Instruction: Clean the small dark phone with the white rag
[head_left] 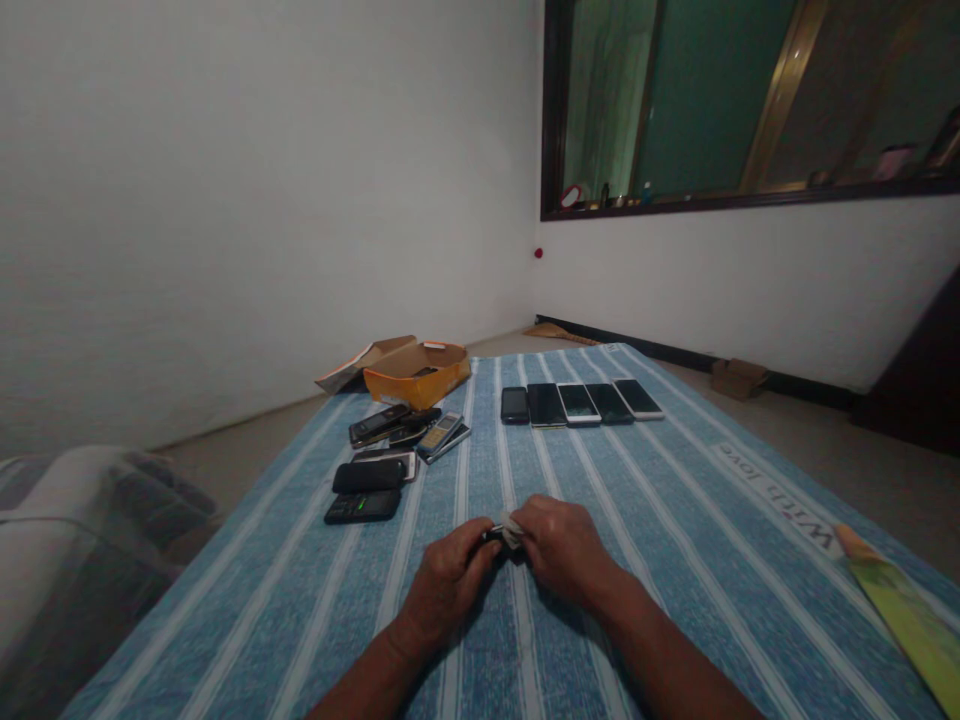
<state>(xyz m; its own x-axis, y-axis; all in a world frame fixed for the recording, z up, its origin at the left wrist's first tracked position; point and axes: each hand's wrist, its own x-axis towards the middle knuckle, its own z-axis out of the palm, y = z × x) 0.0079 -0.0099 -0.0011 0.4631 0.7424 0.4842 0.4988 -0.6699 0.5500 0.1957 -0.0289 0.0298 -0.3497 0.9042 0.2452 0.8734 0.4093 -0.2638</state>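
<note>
I'm seeing the left hand (448,578) pinching a dark piece (493,535), the right hand (562,545) a pale wad (513,530). They're resting close together, probably for steadiness.

Pale walls (270,180) | dark-framed window (712,95) | greyish floor (244,450) | dim light

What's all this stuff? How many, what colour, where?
Phones in a row: five, black, some white rims, middle back
Phone pile: several, mostly dark, left
Open box: one, orange, behind the pile
Small thing: one, dark and whitish, held in front
Striped cloth: one, blue and white, underneath
Flat thing: one, lime, right edge
Covered shape: one, greyish, left edge
Window: one, dark, upper right
Little things: several, mixed colours, windowsill
Round spot: one, red, wall corner
Carton: one, brown, right floor
Big shape: one, dark, right
Walls: two, white, behind
Left hand: one, bare, front
Right hand: one, bare, front
</note>
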